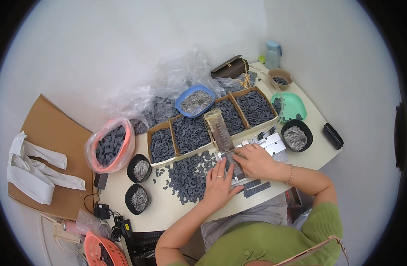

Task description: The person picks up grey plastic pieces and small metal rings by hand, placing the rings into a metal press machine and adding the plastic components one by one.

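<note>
My left hand (218, 186) lies at the near left edge of a metal fixture (273, 146), fingers stretched forward and thumb spread apart. My right hand (258, 163) reaches over the fixture from the right. Its fingers are bent and drawn together on the dark row in the middle; anything between the fingertips is too small to make out. A clear-topped channel (219, 128) runs from the fixture up over the cardboard trays. Short dark strips of joined parts (256, 189) lie just below the fixture. Left of my left hand spreads a loose pile of small dark grey parts (185, 177).
Cardboard trays (162, 160) full of dark parts stand behind. Metal pins fill a blue basin (178, 104) and black bowls (310, 139). A green tray (296, 103), glasses case (333, 135) and blue bottle (272, 55) stand right. Pink basket (133, 144) and cables (117, 220) lie left.
</note>
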Demonstrator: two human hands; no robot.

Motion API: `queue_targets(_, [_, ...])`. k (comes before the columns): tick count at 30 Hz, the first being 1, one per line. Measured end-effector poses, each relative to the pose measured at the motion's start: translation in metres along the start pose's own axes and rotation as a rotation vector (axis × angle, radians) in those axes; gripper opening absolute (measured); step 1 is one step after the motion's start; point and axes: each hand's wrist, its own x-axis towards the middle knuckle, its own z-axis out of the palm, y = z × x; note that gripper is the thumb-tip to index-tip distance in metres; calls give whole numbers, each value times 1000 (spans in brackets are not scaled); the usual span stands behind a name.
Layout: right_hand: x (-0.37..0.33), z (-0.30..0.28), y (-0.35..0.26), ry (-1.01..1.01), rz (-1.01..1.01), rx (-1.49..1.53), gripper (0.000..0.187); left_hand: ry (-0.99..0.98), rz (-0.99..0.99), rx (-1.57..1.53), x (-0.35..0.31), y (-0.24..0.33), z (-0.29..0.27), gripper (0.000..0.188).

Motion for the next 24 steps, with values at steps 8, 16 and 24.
queue_targets(8, [24, 6, 14, -237, 22, 210, 14, 32, -15, -15, -5, -3, -9, 75])
queue_targets(16, [72, 10, 48, -534, -28, 294, 20, -41, 56, -15, -17, 5, -16, 77])
queue_targets(24, [120, -7, 66, -634, 73, 432, 24, 30, 32, -21, -5, -6, -16, 76])
